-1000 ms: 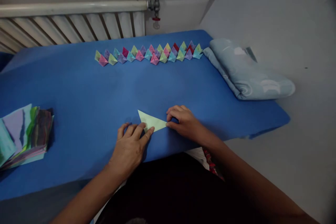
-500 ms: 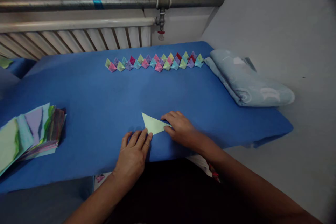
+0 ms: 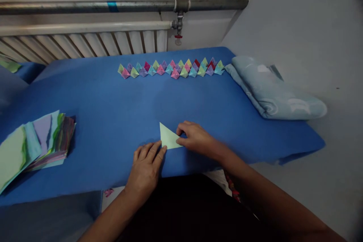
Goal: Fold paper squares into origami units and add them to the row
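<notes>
A pale green piece of paper (image 3: 169, 139), folded to a triangle, lies on the blue cloth near its front edge. My left hand (image 3: 147, 162) rests on the cloth at the paper's lower left corner, holding that corner with thumb and index finger, the other fingers stretched out alongside. At the opposite corner, my right hand (image 3: 194, 138) is closed, its thumb and curled index finger pinching the paper's tip. That tip is hidden by the fingers.
Two rows of small folded paper pieces (image 3: 175, 74) in several colours stand at the back. To the left lies a fanned stack of coloured paper (image 3: 39, 136). A folded grey-blue blanket (image 3: 272, 90) sits at the right. Behind the blue-covered surface (image 3: 113, 98) are a radiator (image 3: 90, 43) and pipe (image 3: 147, 6).
The paper has turned slightly clockwise, its right tip now lower. My right index finger has curled inward to the thumb. The whole view has shifted a little.
</notes>
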Demonstrator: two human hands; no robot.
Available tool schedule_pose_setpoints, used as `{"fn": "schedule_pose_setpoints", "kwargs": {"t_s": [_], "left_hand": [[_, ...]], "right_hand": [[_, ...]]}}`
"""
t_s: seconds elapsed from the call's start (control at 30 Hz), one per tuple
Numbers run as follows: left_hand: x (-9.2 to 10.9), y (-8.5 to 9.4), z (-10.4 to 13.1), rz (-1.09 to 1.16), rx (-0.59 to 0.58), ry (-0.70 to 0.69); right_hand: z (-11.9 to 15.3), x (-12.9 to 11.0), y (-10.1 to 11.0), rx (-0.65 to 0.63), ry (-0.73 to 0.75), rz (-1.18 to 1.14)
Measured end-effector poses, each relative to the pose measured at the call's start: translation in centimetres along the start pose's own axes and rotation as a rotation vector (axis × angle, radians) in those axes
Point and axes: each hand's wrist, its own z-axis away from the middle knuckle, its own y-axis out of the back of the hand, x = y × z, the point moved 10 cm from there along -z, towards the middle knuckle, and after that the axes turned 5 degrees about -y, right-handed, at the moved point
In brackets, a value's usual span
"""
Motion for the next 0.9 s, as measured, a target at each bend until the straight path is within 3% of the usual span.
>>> {"fn": "schedule_pose_setpoints", "kwargs": {"t_s": [0.2, 0.27, 0.37, 0.47, 0.6, 0.7, 0.8, 0.9], "left_hand": [[-1.4, 0.1, 0.2, 0.231, 0.055, 0.096], [-3.4, 0.2, -0.1, 0.417, 0.111, 0.249], [-7.5, -1.0, -1.3, 0.8, 0.184, 0.618], [-9.5, -2.9, -4.3, 1.217, 0.208, 0.848], [-10.6, -3.0, -9.3, 1.479, 0.281, 0.874], [-11.7, -3.0, -11.7, 1.554, 0.386, 0.869], [-12.4, -3.8, -13.2, 1.607, 0.44, 0.865], [-12.7, -5.4, -14.3, 1.719, 0.407, 0.869]], "right_hand": [[0.3, 1.1, -1.3, -0.031, -0.089, -0.264], [0.0, 1.8, -1.5, -0.014, -0.12, -0.416], [-1.1, 2.4, -0.7, 0.05, -0.14, -0.64], [-2.5, 2.3, 1.1, 0.112, -0.135, -0.764], [-4.8, 1.9, 5.0, 0.284, -0.077, -0.756], [-6.3, 1.8, 7.5, 0.413, -0.023, -0.744], [-7.6, 2.0, 8.9, 0.484, 0.009, -0.78], [-8.2, 2.5, 9.4, 0.497, 0.023, -0.824]]}}
